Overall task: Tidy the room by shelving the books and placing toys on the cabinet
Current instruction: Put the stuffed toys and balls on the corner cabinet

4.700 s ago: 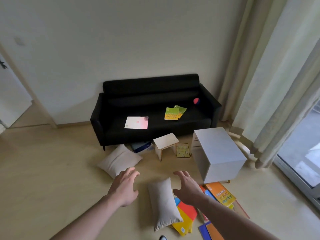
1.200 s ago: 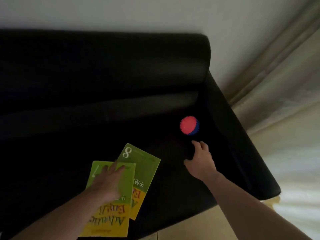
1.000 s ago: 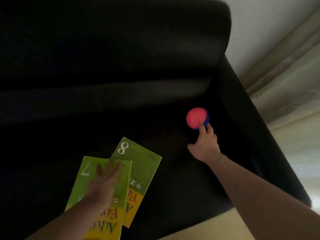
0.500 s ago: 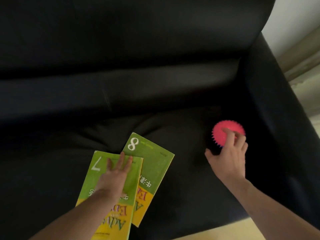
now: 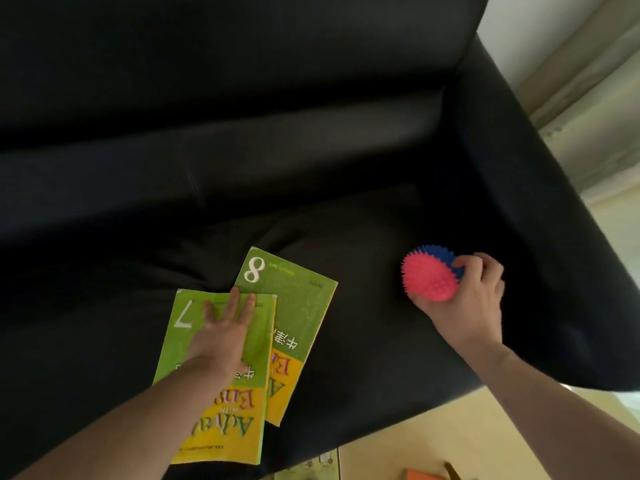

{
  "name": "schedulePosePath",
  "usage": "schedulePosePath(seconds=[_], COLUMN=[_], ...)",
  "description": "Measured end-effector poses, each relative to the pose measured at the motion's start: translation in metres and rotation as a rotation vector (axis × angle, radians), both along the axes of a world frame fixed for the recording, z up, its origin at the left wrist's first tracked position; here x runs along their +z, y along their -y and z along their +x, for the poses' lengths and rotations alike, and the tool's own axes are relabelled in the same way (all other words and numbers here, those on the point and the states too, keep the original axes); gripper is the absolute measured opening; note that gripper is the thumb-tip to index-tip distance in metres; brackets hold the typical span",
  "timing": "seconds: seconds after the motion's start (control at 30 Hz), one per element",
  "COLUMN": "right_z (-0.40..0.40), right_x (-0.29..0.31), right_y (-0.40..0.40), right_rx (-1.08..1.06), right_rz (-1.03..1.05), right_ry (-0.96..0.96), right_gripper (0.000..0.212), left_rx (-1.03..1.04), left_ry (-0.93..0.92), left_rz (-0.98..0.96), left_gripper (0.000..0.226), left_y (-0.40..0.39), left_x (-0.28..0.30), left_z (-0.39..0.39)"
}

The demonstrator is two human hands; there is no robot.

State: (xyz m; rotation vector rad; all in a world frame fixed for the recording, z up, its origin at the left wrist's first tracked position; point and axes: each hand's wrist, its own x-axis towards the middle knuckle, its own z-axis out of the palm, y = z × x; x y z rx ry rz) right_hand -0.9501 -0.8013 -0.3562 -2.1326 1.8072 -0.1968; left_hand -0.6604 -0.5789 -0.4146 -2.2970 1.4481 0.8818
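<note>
**Spotter:** What am I looking at, biggest thing first?

**Operator:** I see the black sofa (image 5: 346,140) filling nearly the whole view, with a strip of pale floor (image 5: 426,441) past its front edge. On the seat lie two green-and-yellow books: the book marked 7 (image 5: 242,441) overlaps the near-left part of the book marked 8 (image 5: 294,296).

**Spotter:** And the hands?

**Operator:** My left hand (image 5: 221,337) lies flat on the 7, fingers straight, pressing and not yet grasping. My right hand (image 5: 464,303) is the busy one: its grip is wrapped round the spiky ball (image 5: 429,278), pink on the near side and blue behind, over the seat by the right armrest.

**Spotter:** So which step is this?

**Operator:** I judge it's the pickup off the sofa, toy and books together. The ball looks secured. Next I need the left fingers to curl under the books' edge and gather both; the soft cushion could make that awkward. The cabinet and shelf aren't in view, so I must turn first.
</note>
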Motion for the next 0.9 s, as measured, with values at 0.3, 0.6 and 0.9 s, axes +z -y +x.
schedulePosePath(seconds=[0.3,0.6,0.9], right_z=[0.018,0.035,0.044], right_x=[0.023,0.171,0.333], right_y=[-0.097,-0.316,-0.525], right_rx=[-0.183,-0.242,-0.442], right_rz=[0.234,0.433,0.442], right_ry=[0.144,0.213,0.335], right_gripper=[0.089,0.079,0.068], left_rx=[0.056,-0.173,-0.217], left_ry=[-0.046,-0.212,-0.273], left_rz=[0.005,0.017,0.065], left_gripper=[0.127,0.061,0.050], left_y=[-0.007,-0.161,-0.306], left_x=[0.026,0.165,0.357], left_z=[0.001,0.026,0.041])
